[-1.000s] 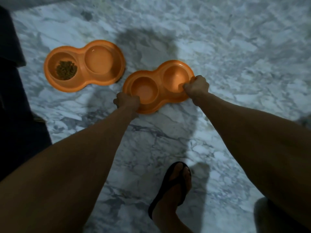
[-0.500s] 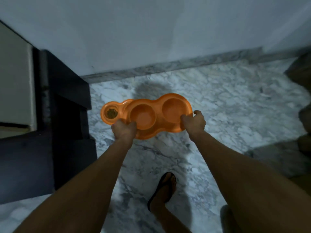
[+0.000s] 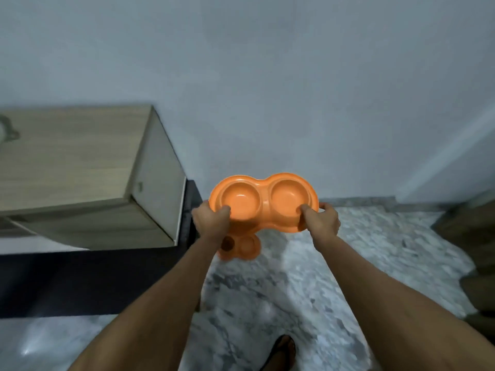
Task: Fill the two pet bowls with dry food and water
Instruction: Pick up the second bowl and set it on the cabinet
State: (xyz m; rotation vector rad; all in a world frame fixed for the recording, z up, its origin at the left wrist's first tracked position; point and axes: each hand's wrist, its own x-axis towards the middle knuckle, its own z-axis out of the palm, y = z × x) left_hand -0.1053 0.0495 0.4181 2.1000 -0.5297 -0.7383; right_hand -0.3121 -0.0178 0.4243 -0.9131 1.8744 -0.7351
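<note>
I hold an orange double pet bowl (image 3: 263, 199) up in the air in front of me, both of its round wells bare. My left hand (image 3: 211, 223) grips its left rim with the thumb inside the left well. My right hand (image 3: 321, 220) grips the right rim, thumb inside the right well. Below it on the marble floor lies a second orange double bowl (image 3: 246, 249), partly hidden by my left wrist; its left well looks dark with dry food.
A light wooden cabinet (image 3: 80, 172) stands at the left on a dark base (image 3: 93, 279). A pale wall (image 3: 267, 89) rises ahead above a marble skirting. The marble floor (image 3: 348, 263) spreads to the right. My sandalled foot (image 3: 284, 352) is at the bottom.
Both hands lifted the bare orange bowl off the floor and raised it high. The view tilted up toward the wall, and the bowl with food stayed on the floor.
</note>
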